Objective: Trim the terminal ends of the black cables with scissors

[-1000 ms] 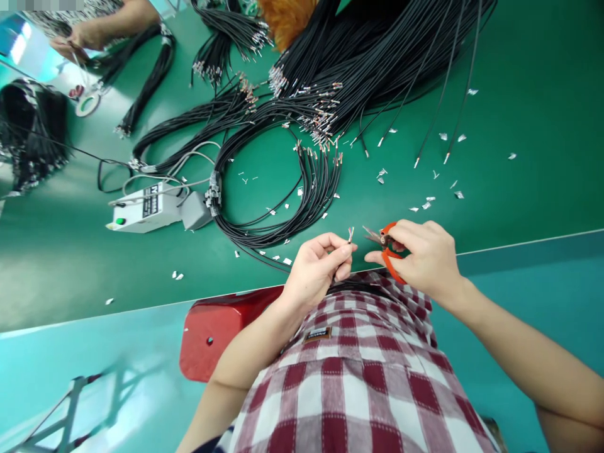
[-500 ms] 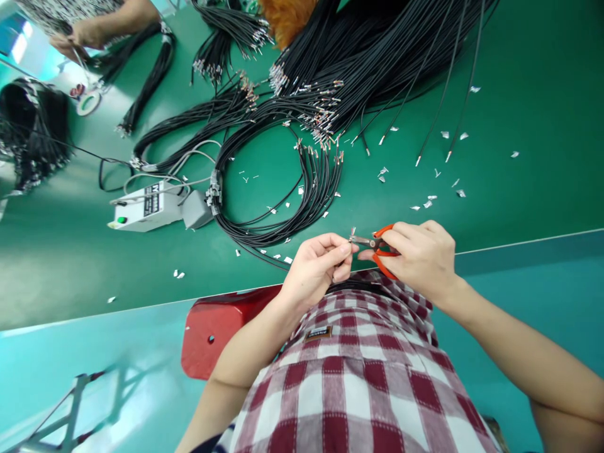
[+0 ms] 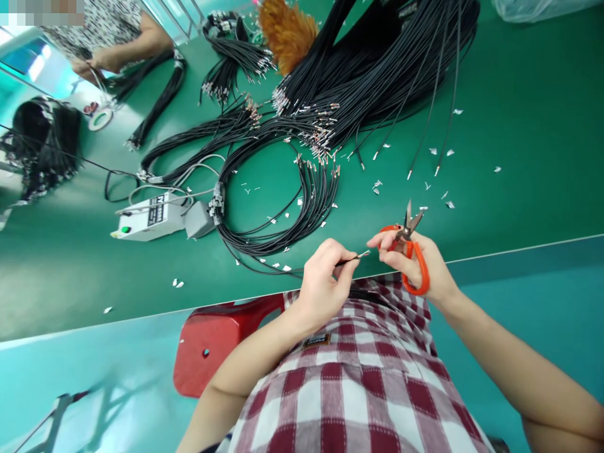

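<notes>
Between the thumb and fingers of my left hand (image 3: 325,280) a black cable (image 3: 346,261) is pinched, its stripped end with thin wires pointing right. My right hand (image 3: 427,258) has its fingers through the orange handles of a pair of scissors (image 3: 406,234). The blades are spread and point up, away from the cable end. My right fingertips are near that end, apart from it. Beyond my left hand a looped bundle of black cables (image 3: 283,236) lies on the green table (image 3: 533,201), its stripped ends fanned out.
Small foil scraps (image 3: 376,187) are scattered about. A white box (image 3: 153,217) with a green button stands left. A large cable heap (image 3: 377,82) and an orange fluffy thing (image 3: 287,34) lie at the back. Another person's hand (image 3: 106,60) works far left. A red stool (image 3: 207,346) stands below the edge.
The scissors have swung from pointing left at the cable end to pointing up, blades spread. My right hand has drawn away rightward. The cable's thin wires now show. The view has shifted slightly.
</notes>
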{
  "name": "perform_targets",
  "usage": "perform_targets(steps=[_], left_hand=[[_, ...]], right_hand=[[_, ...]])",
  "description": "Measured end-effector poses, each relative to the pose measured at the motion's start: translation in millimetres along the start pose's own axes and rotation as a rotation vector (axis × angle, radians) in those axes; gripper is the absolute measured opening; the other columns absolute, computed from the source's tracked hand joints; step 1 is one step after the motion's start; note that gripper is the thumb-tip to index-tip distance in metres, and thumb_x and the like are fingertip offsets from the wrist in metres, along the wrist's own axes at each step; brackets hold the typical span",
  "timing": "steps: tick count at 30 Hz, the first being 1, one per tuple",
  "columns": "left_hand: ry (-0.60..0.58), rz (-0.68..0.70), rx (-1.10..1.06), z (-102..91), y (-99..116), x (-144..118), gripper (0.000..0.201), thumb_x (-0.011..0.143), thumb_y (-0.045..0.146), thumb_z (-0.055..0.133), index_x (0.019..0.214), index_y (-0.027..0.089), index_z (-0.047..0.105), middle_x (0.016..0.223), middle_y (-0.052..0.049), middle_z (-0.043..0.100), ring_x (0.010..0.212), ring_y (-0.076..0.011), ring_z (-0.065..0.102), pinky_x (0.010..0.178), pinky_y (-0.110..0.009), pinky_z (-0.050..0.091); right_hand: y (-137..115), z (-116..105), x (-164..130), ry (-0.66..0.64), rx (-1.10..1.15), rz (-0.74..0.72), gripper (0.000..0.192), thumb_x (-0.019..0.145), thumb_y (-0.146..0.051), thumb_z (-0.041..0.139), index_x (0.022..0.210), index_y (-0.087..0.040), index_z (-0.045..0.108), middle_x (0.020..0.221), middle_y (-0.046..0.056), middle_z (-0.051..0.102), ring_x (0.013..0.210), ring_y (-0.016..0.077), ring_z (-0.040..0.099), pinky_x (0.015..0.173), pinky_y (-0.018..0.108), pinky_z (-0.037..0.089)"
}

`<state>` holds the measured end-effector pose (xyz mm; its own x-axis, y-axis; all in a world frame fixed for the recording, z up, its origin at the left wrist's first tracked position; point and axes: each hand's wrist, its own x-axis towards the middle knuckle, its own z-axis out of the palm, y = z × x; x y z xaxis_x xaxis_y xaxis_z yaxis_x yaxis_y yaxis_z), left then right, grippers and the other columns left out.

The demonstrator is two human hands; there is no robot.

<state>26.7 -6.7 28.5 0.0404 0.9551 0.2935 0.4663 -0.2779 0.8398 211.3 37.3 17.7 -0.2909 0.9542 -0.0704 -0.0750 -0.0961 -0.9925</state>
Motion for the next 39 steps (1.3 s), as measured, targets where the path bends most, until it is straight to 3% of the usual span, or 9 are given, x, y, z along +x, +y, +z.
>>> perform_targets(steps=[5, 14, 19, 22, 26, 30, 32, 35, 39], left_hand=[[-0.042, 0.156, 0.213, 5.1, -1.0, -5.9, 0.012, 0.094, 0.011, 0.053, 0.085, 0.019, 0.057, 0.076, -0.001, 0.053, 0.069, -0.0128, 0.05, 0.061, -0.025, 0.042], [0.007, 0.114, 0.023, 4.5, 0.0, -6.0, 0.01, 0.092, 0.01, 0.06, 0.087, 0.018, 0.059, 0.078, 0.0, 0.057, 0.07, -0.0113, 0.054, 0.061, -0.023, 0.043], [-0.327, 0.124, 0.373, -17.8, -2.4, -2.9, 0.008, 0.098, 0.022, 0.054, 0.101, 0.018, 0.06, 0.096, -0.007, 0.065, 0.089, -0.0197, 0.059, 0.08, -0.036, 0.046], [-0.448, 0.079, 0.698, -39.8, -8.1, 9.5, 0.017, 0.098, 0.023, 0.053, 0.085, 0.018, 0.062, 0.094, -0.009, 0.064, 0.093, -0.0244, 0.057, 0.08, -0.038, 0.043], [-0.097, -0.083, 0.628, -66.5, -32.0, 50.4, 0.026, 0.099, 0.03, 0.05, 0.079, 0.018, 0.061, 0.071, -0.002, 0.055, 0.069, -0.0173, 0.052, 0.067, -0.03, 0.039], [0.242, -0.143, 0.492, -63.9, -52.9, 70.7, 0.032, 0.091, 0.034, 0.065, 0.116, 0.016, 0.055, 0.086, -0.002, 0.06, 0.068, -0.0156, 0.055, 0.067, -0.029, 0.042], [0.087, 0.093, 0.546, -45.4, -52.4, 51.7, 0.027, 0.091, 0.031, 0.065, 0.112, 0.016, 0.057, 0.096, -0.007, 0.062, 0.084, -0.0195, 0.058, 0.076, -0.032, 0.044], [-0.614, 0.555, 0.579, -10.9, -44.5, 1.5, 0.018, 0.094, 0.035, 0.061, 0.099, 0.018, 0.062, 0.096, -0.007, 0.064, 0.088, -0.0204, 0.058, 0.076, -0.033, 0.044], [-0.784, 0.7, 0.722, 12.4, -42.1, -37.4, 0.017, 0.097, 0.016, 0.05, 0.094, 0.013, 0.066, 0.117, -0.013, 0.065, 0.102, -0.0236, 0.058, 0.089, -0.04, 0.045]], right_hand=[[-3.6, 14.2, -3.3, 0.051, 0.071, 0.056, 0.041, 0.065, -0.041, 0.089, 0.072, -0.022, 0.054, 0.085, 0.002, 0.071, 0.073, 0.0155, 0.063, 0.075, 0.032, 0.051], [11.8, 19.6, 6.6, -0.043, 0.531, 0.421, 0.041, 0.058, -0.031, 0.092, 0.072, -0.021, 0.055, 0.066, -0.005, 0.062, 0.063, 0.0114, 0.058, 0.065, 0.026, 0.048], [1.4, 9.8, 6.9, 0.003, 0.462, 0.35, 0.041, 0.06, -0.032, 0.092, 0.072, -0.021, 0.054, 0.065, -0.005, 0.061, 0.061, 0.0108, 0.057, 0.061, 0.025, 0.045], [-3.9, -1.6, 8.4, 0.099, 0.324, 0.24, 0.038, 0.064, -0.035, 0.09, 0.073, -0.021, 0.056, 0.069, -0.004, 0.063, 0.065, 0.0111, 0.059, 0.068, 0.026, 0.047], [-3.6, -8.7, 11.4, 0.163, 0.241, 0.135, 0.033, 0.071, -0.043, 0.086, 0.079, -0.021, 0.062, 0.091, 0.002, 0.071, 0.083, 0.0151, 0.065, 0.084, 0.03, 0.051], [0.6, -10.7, 10.5, 0.182, 0.236, 0.148, 0.034, 0.075, -0.049, 0.082, 0.078, -0.021, 0.062, 0.094, 0.002, 0.071, 0.082, 0.0146, 0.065, 0.081, 0.029, 0.052], [3.4, -13.7, 8.3, 0.199, 0.236, 0.164, 0.032, 0.075, -0.047, 0.081, 0.077, -0.021, 0.062, 0.092, 0.002, 0.07, 0.081, 0.0138, 0.064, 0.078, 0.027, 0.052], [7.4, -18.9, 4.3, 0.206, 0.249, 0.176, 0.029, 0.077, -0.044, 0.08, 0.075, -0.021, 0.062, 0.087, 0.001, 0.066, 0.079, 0.0133, 0.062, 0.075, 0.025, 0.051], [10.1, -19.8, 0.4, 0.183, 0.267, 0.189, 0.027, 0.078, -0.042, 0.079, 0.074, -0.021, 0.062, 0.081, 0.0, 0.063, 0.077, 0.0129, 0.06, 0.074, 0.024, 0.05]])
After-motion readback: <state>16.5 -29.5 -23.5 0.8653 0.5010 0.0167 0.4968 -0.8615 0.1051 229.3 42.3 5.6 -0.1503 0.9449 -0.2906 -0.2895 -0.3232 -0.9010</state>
